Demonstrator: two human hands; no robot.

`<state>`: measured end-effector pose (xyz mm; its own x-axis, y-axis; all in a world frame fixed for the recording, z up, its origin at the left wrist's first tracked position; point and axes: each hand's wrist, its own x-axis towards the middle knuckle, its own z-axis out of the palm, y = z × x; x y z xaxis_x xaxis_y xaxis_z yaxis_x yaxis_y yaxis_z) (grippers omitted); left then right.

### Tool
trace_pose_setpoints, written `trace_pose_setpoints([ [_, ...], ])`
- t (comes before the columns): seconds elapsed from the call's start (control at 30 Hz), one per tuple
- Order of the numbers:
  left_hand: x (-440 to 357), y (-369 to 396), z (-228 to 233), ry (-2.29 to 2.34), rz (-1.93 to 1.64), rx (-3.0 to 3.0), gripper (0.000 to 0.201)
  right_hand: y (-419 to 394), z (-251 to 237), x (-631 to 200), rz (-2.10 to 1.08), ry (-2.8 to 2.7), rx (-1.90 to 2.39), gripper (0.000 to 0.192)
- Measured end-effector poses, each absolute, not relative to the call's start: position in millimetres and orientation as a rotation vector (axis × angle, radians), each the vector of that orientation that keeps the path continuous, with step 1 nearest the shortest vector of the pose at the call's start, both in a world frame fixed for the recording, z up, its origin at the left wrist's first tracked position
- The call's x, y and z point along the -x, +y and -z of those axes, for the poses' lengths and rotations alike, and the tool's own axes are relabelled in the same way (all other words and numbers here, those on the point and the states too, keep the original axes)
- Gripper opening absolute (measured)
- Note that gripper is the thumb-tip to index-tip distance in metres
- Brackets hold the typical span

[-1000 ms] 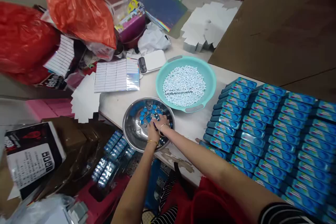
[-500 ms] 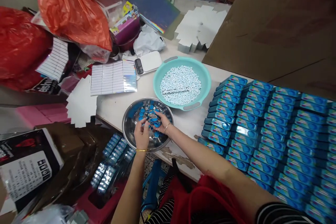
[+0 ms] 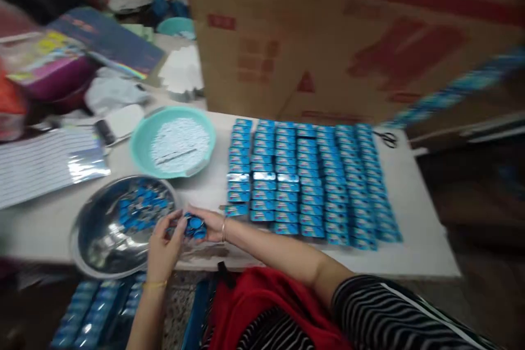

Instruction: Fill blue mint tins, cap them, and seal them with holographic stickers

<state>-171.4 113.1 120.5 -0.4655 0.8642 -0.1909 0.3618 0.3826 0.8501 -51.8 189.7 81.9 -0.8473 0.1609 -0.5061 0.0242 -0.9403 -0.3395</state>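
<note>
Cluttered table (image 3: pixel 418 240); right hand (image 3: pixel 205 222) cups blue caps (image 3: pixel 192 225), left hand (image 3: pixel 164 240) pinching one; steel bowl (image 3: pixel 98 251) at lower left far from emptied.

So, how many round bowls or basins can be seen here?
3: a steel bowl near the left hand, a teal basin of white pieces behind it, and another teal basin far back, partly hidden by a cardboard box.

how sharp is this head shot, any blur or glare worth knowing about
Head view: motion blur smears the whole frame, worst at the cardboard box and left clutter; the blue packs stay countable in rows; glare streaks the steel bowl; both hands are soft.
</note>
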Motion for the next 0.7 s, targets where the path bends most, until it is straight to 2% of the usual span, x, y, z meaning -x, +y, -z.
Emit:
trace_pose_setpoints([
  [0.17,28,125,-121,1.715,-0.907,-1.297,0.031,173,-98,-112,-2.829,-0.44,0.94,0.051],
  [0.4,-186,123,-130,1.43,-0.885,-1.236,0.023,126,-124,-334,-2.556,-0.244,0.958,0.054],
  [0.6,-282,155,-117,1.465,-0.842,-1.403,0.015,112,-119,-445,-2.31,-0.06,0.959,0.026],
  [0.7,-311,198,-103,1.699,-0.615,-1.509,0.012,121,-112,-476,-2.174,-0.052,0.928,0.02],
])
